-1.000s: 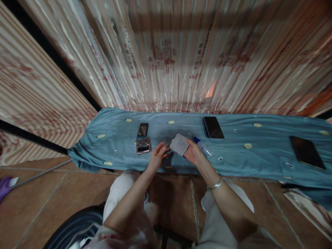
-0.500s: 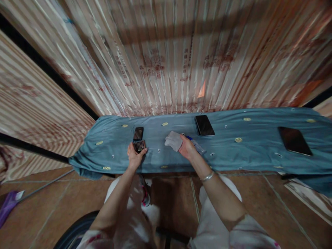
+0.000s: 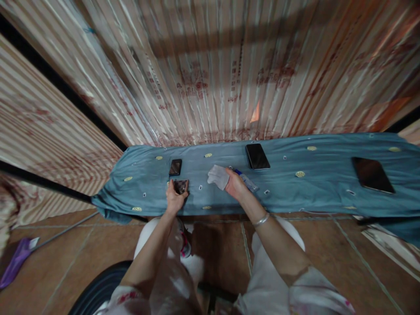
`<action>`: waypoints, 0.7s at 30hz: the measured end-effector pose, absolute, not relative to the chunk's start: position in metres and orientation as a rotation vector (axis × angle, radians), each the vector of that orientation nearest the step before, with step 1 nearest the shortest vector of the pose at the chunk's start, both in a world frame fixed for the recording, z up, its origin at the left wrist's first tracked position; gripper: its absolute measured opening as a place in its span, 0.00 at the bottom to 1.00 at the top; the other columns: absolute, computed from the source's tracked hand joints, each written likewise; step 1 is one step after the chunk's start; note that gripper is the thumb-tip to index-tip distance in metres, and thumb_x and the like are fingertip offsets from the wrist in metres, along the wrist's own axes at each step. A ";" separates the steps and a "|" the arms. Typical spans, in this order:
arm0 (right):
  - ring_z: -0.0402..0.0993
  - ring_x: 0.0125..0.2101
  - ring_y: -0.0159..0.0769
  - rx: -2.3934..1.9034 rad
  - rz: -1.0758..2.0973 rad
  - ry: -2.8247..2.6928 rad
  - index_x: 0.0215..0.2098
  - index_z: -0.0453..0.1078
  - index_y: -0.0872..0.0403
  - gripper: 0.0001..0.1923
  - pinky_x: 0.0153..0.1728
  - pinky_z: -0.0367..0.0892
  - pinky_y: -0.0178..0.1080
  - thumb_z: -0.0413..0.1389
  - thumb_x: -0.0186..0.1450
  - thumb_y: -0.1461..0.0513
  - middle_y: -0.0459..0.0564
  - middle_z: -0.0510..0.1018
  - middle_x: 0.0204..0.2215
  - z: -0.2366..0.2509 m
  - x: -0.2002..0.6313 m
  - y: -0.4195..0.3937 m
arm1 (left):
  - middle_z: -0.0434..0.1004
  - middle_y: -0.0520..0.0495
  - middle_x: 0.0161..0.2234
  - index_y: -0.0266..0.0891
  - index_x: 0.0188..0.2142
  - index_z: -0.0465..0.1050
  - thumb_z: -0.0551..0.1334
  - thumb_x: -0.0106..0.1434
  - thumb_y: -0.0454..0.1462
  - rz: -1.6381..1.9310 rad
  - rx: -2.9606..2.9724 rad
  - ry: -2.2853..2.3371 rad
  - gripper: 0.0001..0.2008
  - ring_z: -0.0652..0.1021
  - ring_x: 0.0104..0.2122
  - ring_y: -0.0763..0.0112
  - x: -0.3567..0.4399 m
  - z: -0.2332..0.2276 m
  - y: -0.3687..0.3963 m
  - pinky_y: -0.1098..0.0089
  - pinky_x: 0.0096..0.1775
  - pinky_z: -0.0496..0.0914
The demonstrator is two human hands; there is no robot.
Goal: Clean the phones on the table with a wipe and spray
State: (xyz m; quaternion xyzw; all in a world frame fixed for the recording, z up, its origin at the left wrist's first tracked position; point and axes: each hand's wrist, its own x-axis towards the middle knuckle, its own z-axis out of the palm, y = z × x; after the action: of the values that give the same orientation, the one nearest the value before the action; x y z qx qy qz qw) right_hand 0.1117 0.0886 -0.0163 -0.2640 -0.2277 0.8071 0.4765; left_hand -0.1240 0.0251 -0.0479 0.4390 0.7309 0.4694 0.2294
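My left hand (image 3: 175,197) grips a small dark phone-like device (image 3: 181,187) by its edges, its glossy face turned up. Just behind it, a second small black device (image 3: 175,167) lies on the blue cloth (image 3: 223,205). My right hand (image 3: 235,184) pinches a pale grey wiping cloth (image 3: 218,176), which spreads out to the left of the fingers. Partly behind that hand lies a clear bottle with a blue part (image 3: 247,180).
A black tablet (image 3: 258,156) lies behind my right hand, and another dark tablet (image 3: 373,175) lies far right. Patterned curtains (image 3: 210,78) hang behind the cloth-covered surface. Black poles (image 3: 62,83) slant at the left. A purple object (image 3: 16,262) is on the tiled floor.
My left hand has moved the small dark device slightly to the right, away from the black one behind it. My right hand and the grey cloth stay nearly in place.
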 end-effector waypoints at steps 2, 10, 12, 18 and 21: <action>0.77 0.47 0.41 -0.636 1.985 -0.561 0.42 0.73 0.56 0.17 0.50 0.70 0.48 0.45 0.67 0.59 0.55 0.83 0.38 -0.016 0.112 0.088 | 0.70 0.38 0.52 0.37 0.60 0.58 0.70 0.38 0.31 1.351 1.086 1.893 0.48 0.71 0.55 0.52 -0.115 -0.044 0.022 0.56 0.58 0.61; 0.80 0.38 0.42 -0.730 1.905 -0.642 0.38 0.74 0.56 0.09 0.44 0.74 0.46 0.57 0.60 0.60 0.52 0.83 0.33 -0.016 0.119 0.086 | 0.77 0.47 0.40 0.41 0.48 0.68 0.67 0.37 0.28 1.534 0.578 1.447 0.35 0.78 0.39 0.64 -0.075 -0.022 0.020 0.65 0.43 0.71; 0.81 0.34 0.41 -0.762 1.848 -0.684 0.36 0.75 0.55 0.09 0.42 0.74 0.45 0.60 0.56 0.62 0.50 0.83 0.31 -0.016 0.119 0.084 | 0.78 0.48 0.37 0.40 0.45 0.69 0.66 0.37 0.28 1.521 0.524 1.342 0.31 0.78 0.34 0.68 -0.069 -0.018 0.024 0.69 0.38 0.71; 0.80 0.31 0.39 -0.833 1.796 -0.774 0.35 0.76 0.55 0.14 0.40 0.74 0.43 0.66 0.51 0.61 0.49 0.83 0.31 -0.019 0.118 0.081 | 0.79 0.48 0.32 0.36 0.45 0.69 0.65 0.42 0.32 1.348 0.462 1.132 0.27 0.76 0.28 0.70 -0.056 -0.006 0.038 0.70 0.31 0.71; 0.80 0.34 0.41 -0.845 1.773 -0.790 0.36 0.76 0.54 0.17 0.41 0.73 0.43 0.68 0.49 0.58 0.49 0.83 0.31 -0.022 0.118 0.084 | 0.79 0.47 0.35 0.37 0.48 0.68 0.66 0.43 0.34 1.276 0.453 1.107 0.28 0.77 0.29 0.68 -0.053 -0.006 0.042 0.66 0.32 0.73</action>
State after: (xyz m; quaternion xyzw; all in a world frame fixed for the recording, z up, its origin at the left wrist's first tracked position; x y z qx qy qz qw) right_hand 0.1175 0.0838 -0.0217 -0.3479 -0.3255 0.7299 0.4902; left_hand -0.0531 0.0424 -0.0061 0.1989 0.4856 0.5597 0.6413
